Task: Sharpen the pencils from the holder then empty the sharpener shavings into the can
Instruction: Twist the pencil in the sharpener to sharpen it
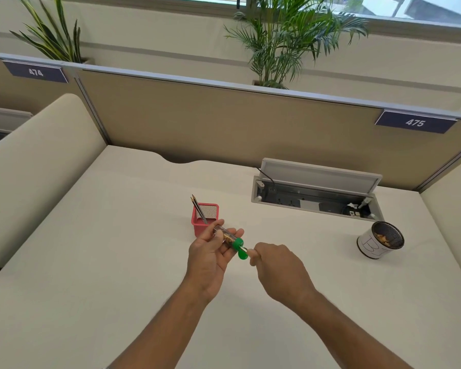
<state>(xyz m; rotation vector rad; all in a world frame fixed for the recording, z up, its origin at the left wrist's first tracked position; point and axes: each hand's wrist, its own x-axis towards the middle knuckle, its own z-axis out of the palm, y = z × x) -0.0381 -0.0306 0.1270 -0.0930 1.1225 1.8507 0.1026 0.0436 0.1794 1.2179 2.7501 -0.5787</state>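
Bright, even daylight from the window [330,6] strip at the top edge; panes partly blown out. White desk [104,275] near overexposed, low contrast. No hard shadows, only faint soft shading at the base of the can [378,249] and red holder [200,230]. Open cable tray [254,194] interior dark. Strong wide-angle bend: partition [224,118] rail bows, corners stretch. Overall a bit soft; palm [285,35] fronds smeared, plate 475 [415,122] readable but fuzzy. Sharpener [230,239] in left hand [210,258] and pencil stub [250,253] at right hand [280,265] lack fine detail.
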